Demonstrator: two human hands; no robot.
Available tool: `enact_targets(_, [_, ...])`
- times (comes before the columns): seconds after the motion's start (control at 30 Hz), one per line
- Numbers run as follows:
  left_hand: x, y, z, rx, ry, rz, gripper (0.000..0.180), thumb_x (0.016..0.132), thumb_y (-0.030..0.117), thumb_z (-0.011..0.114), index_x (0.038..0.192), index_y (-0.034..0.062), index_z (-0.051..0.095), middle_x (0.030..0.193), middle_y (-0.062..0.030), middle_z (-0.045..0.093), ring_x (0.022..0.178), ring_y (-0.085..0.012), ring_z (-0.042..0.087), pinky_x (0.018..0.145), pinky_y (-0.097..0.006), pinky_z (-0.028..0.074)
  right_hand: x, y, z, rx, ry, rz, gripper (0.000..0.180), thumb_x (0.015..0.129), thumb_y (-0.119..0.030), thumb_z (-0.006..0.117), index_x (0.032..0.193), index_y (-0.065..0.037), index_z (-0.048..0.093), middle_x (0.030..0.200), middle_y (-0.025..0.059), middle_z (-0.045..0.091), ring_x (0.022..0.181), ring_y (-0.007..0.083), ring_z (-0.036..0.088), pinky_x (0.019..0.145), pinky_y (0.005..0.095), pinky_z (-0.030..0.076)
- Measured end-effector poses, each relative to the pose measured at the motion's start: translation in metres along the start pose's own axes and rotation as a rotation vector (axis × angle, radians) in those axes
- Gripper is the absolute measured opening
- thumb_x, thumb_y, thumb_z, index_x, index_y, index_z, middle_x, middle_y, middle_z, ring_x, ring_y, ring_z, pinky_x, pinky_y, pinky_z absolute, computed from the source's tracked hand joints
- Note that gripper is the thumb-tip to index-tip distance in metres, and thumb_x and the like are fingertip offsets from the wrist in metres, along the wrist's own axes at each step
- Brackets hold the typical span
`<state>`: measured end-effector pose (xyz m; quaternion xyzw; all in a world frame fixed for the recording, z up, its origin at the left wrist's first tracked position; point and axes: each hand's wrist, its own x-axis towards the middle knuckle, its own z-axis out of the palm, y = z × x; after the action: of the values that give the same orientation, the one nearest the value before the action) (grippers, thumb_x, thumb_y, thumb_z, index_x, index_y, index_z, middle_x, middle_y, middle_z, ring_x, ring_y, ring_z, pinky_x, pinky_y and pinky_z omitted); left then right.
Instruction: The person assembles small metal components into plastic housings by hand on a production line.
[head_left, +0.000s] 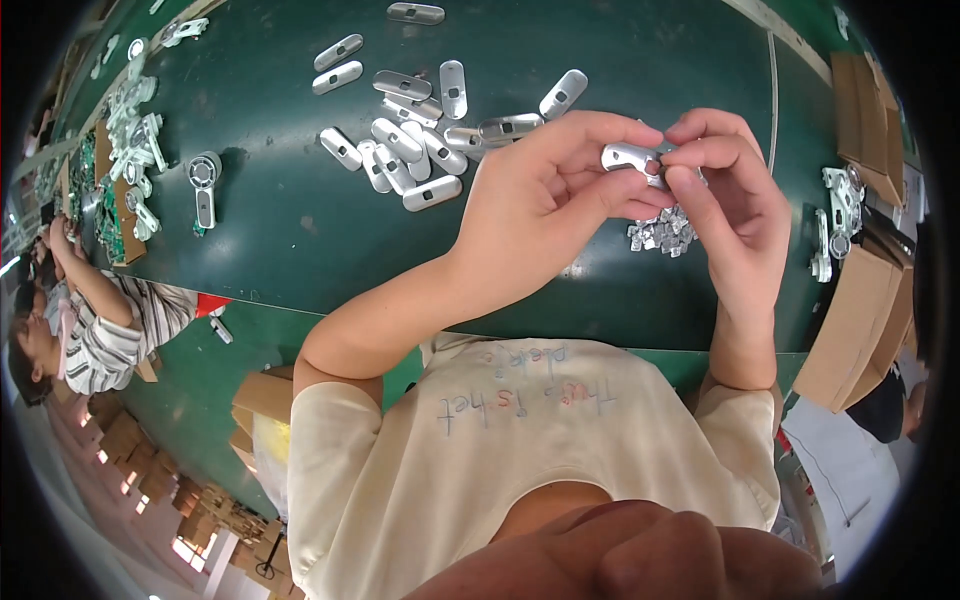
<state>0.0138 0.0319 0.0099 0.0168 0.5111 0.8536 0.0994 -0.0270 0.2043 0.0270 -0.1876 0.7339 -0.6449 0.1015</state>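
Note:
My left hand (555,185) pinches a silver, round-ended metal plate (625,158) between thumb and fingers, above the green table. At the plate's right end, beside its square hole, the fingers of my right hand (738,185) are drawn together in a pinch. Whatever lies between those right fingertips is too small and covered to make out. Just below the hands sits a small heap of shiny little metal pieces (662,236). Left of my left hand, several similar oval plates (397,140) lie scattered, some overlapping.
A white round-headed part with a handle (204,185) lies left on the green table (270,225). More white parts (130,130) crowd the far left, and others (843,210) the right edge. Cardboard boxes (855,310) stand at right. Another person (110,320) works at left.

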Motion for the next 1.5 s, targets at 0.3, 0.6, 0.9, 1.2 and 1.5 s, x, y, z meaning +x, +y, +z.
enact_targets(0.3, [0.000, -0.006, 0.003, 0.337, -0.031, 0.089, 0.028, 0.086, -0.010, 0.048, 0.114, -0.0112, 0.046, 0.113, -0.0188, 0.055, 0.095, -0.0242, 0.062, 0.084, -0.033, 0.054, -0.002, 0.010, 0.001, 0.430, -0.049, 0.080, 0.020, 0.083, 0.009, 0.055, 0.101, 0.002, 0.049, 0.101, 0.0087, 0.051, 0.089, 0.0115, 0.052, 0.075, 0.0228, 0.047])
enact_targets(0.6, [0.009, -0.007, -0.009, 0.228, 0.056, -0.031, 0.023, 0.085, 0.000, 0.056, 0.109, -0.0023, 0.055, 0.091, -0.0125, 0.066, 0.085, -0.0177, 0.066, 0.074, -0.026, 0.054, 0.023, -0.004, -0.008, -0.046, -0.100, 0.047, 0.029, 0.092, -0.015, 0.047, 0.116, 0.001, 0.050, 0.102, 0.0108, 0.059, 0.093, 0.0155, 0.055, 0.078, 0.0273, 0.045])
enact_targets(0.9, [0.017, -0.037, -0.018, 0.212, 0.170, 0.306, 0.018, 0.075, -0.002, 0.062, 0.091, -0.0061, 0.056, 0.068, -0.0125, 0.065, 0.067, -0.0182, 0.068, 0.057, -0.027, 0.053, 0.139, -0.054, 0.182, -0.783, -0.927, -0.767, 0.044, 0.078, -0.014, 0.063, 0.120, -0.007, 0.049, 0.115, 0.0138, 0.053, 0.107, 0.0319, 0.051, 0.089, 0.0351, 0.042])
enact_targets(1.2, [0.023, -0.059, -0.022, 0.301, 0.309, 0.526, 0.034, 0.074, 0.003, 0.063, 0.105, 0.0003, 0.051, 0.097, -0.0133, 0.058, 0.082, -0.0236, 0.060, 0.068, -0.034, 0.050, 0.157, 0.012, 0.317, -0.517, -1.004, -0.966, 0.035, 0.074, -0.005, 0.064, 0.108, -0.008, 0.054, 0.097, 0.0098, 0.051, 0.092, 0.0267, 0.053, 0.081, 0.0353, 0.046])
enact_targets(1.5, [0.018, -0.057, -0.017, 0.063, 0.222, 0.349, 0.031, 0.068, -0.009, 0.058, 0.097, -0.0041, 0.051, 0.080, -0.0117, 0.058, 0.063, -0.0221, 0.062, 0.057, -0.032, 0.052, 0.096, -0.077, 0.180, -0.439, -0.637, -0.808, 0.042, 0.065, 0.006, 0.073, 0.103, 0.001, 0.058, 0.102, 0.0126, 0.058, 0.078, 0.0141, 0.055, 0.061, 0.0210, 0.046])
